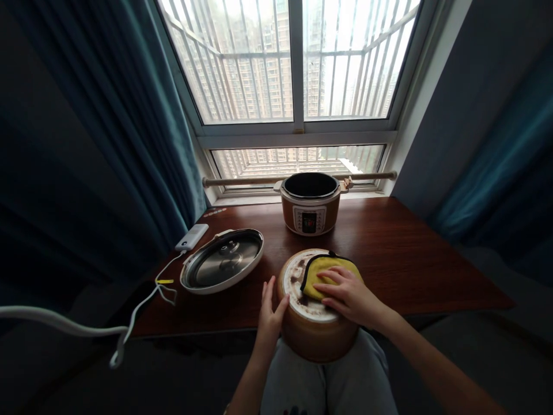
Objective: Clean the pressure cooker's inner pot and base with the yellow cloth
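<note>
A round brown pot (319, 340) is upturned over my lap at the table's front edge, its whitish base (309, 312) facing up with dark brown stains. My right hand (341, 291) presses a yellow cloth (314, 271) with black edging onto that base, fingers spread over the cloth. Against the pot's left side rests my left hand (273, 314), its fingers stretched out and the thumb near the rim of the base. The cloth and right hand cover part of the base.
On the wooden table (389, 242), an electric cooker (310, 216) with a dark interior stands by the window. A round lid (224, 259) lies inner side up at left. Beside it are a white box-shaped device (193, 236) and a white cable (140, 305) hanging past the edge.
</note>
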Demonstrator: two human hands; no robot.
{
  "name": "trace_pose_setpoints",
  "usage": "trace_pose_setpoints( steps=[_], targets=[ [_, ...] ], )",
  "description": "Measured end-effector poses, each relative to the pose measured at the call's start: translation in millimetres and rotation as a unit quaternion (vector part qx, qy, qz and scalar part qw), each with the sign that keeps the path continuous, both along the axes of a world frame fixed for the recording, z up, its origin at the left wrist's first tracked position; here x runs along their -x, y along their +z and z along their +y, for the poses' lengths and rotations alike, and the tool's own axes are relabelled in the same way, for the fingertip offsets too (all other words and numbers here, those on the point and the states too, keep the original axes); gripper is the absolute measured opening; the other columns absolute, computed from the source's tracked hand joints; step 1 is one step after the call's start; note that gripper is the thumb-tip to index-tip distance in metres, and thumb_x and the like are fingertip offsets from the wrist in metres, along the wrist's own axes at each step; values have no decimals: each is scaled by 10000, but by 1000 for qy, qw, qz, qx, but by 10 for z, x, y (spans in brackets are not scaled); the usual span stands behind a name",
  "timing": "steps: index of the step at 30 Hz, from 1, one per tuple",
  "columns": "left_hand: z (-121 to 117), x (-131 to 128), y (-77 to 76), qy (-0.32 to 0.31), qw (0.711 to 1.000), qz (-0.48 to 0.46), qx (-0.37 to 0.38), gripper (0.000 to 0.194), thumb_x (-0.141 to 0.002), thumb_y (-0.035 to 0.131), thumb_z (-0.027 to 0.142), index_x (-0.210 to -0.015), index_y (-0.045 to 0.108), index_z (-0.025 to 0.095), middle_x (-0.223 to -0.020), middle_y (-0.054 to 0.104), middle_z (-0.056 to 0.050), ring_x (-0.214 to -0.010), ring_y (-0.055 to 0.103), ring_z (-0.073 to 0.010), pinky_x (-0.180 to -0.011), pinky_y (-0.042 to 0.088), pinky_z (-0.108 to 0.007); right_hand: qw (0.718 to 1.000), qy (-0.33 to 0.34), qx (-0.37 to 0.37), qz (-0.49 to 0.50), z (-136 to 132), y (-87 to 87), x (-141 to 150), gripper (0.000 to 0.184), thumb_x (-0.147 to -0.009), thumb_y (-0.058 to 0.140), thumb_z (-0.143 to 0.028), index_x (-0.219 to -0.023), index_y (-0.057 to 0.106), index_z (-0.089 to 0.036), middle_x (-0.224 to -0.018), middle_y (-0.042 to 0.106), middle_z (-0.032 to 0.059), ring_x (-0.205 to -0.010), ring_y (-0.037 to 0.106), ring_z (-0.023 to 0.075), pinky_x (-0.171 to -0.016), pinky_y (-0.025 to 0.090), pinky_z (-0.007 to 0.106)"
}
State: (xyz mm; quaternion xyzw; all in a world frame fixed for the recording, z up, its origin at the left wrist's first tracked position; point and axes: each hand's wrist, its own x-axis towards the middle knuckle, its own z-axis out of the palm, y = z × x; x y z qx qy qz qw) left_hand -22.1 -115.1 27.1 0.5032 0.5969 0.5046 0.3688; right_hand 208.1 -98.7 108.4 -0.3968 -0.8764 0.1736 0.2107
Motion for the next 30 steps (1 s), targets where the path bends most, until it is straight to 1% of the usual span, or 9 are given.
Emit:
trace_pose_setpoints(
  steps=[4,10,14,16,18,21,25,28,30],
  targets=[
    [3,24,-9,2,998,48,-32,465,-776,543,351,-1213,514,196,-1395,378,-95,-1357,143,-264,-1091,137,-478,998,44,26,-26,179,-40,-71,372,-888,393,-414,-1222,529,-324,-1331,463,16,-1255,335,251,-1046,236,444],
    [33,85,-49,9,997,63,-35,449,-757,561,331,-1191,539,216,-1386,395,-79,-1347,171,-283,-1086,138,-499,991,119,59,-15,746,-75,10,383,-920,322,-386,-1233,520,-289,-1350,439,-3,-1301,283,209,-1082,187,412],
    [30,61,-101,8,999,45,-23,469,-741,576,341,-1194,535,226,-1376,408,-73,-1343,182,-290,-1091,128,-495,989,126,73,9,1099,-148,151,385,-906,351,-403,-1216,539,-273,-1338,456,3,-1250,357,198,-1070,220,381],
    [4,-7,-115,22,999,32,-23,481,-777,527,363,-1234,493,215,-1390,384,-77,-1347,173,-277,-1097,121,-479,985,118,114,46,1226,-201,164,389,-886,395,-413,-1196,560,-246,-1317,480,24,-1200,419,203,-1043,269,367],
    [-31,-100,-120,42,999,23,-25,486,-825,451,374,-1282,428,211,-1415,339,-74,-1356,149,-251,-1103,120,-455,971,103,188,103,1311,-262,120,407,-853,455,-422,-1178,575,-209,-1263,530,47,-1136,485,208,-1006,326,357],
    [-73,-215,-116,74,996,40,-37,502,-859,388,375,-1336,326,228,-1447,267,-62,-1365,102,-223,-1107,116,-429,915,37,340,214,1332,-362,-20,470,-799,527,-452,-1164,577,-159,-1145,609,73,-999,577,214,-913,418,367],
    [-88,-258,-98,111,988,80,-67,568,-858,404,381,-1375,218,237,-1466,203,-68,-1364,92,-227,-1108,92,-431,798,-21,503,332,1159,-497,-205,488,-781,534,-490,-1067,604,-102,-981,671,112,-817,631,221,-775,490,386],
    [-86,-253,-85,109,989,69,-71,579,-856,413,383,-1377,206,236,-1462,205,-79,-1354,140,-236,-1104,120,-428,741,-51,541,395,954,-622,-272,477,-793,495,-516,-1028,601,-114,-888,689,100,-773,638,224,-756,497,400],
    [-84,-250,-80,102,991,60,-68,574,-857,411,383,-1375,213,236,-1460,211,-81,-1350,156,-240,-1101,132,-428,728,-77,510,453,817,-717,-294,427,-789,507,-498,-1005,601,-143,-882,692,81,-783,638,219,-773,494,389]
  ],
)
